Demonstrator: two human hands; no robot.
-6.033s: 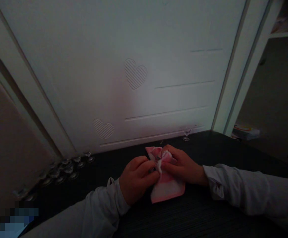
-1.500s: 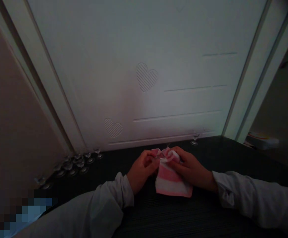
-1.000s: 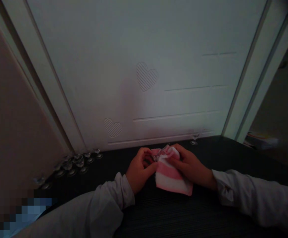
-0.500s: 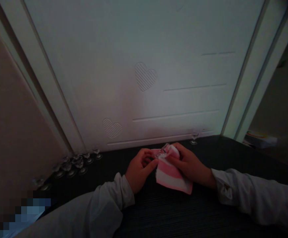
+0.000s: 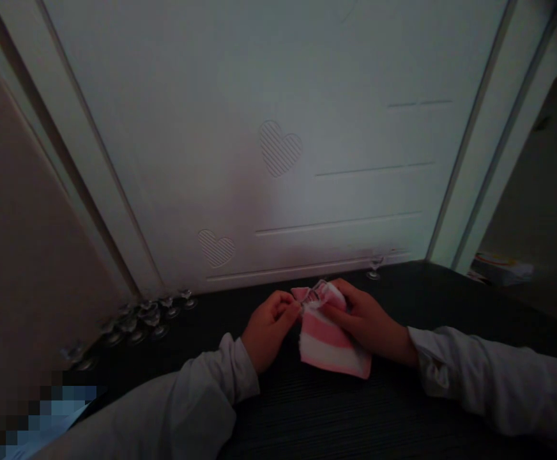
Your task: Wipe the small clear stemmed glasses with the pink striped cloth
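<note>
A pink and white striped cloth [image 5: 330,342] lies bunched on the dark table [image 5: 336,415]. My right hand [image 5: 367,322] is closed over its upper part, wrapping the fabric round a small glass object I can barely see. My left hand [image 5: 269,326] pinches the left end of that bundle with thumb and fingers. Both arms wear pale long sleeves. What sits inside the cloth is mostly hidden.
Several small clear stemmed glasses [image 5: 139,319] stand in a cluster at the table's back left. One more small glass [image 5: 373,268] stands by the white door panel [image 5: 278,147] with heart shapes. A stack of papers [image 5: 501,268] lies at the far right.
Over the last seconds my hands have kept working the cloth at the same spot. The cloth's lower corner has shifted slightly and my left fingers have closed on the bundle's end.
</note>
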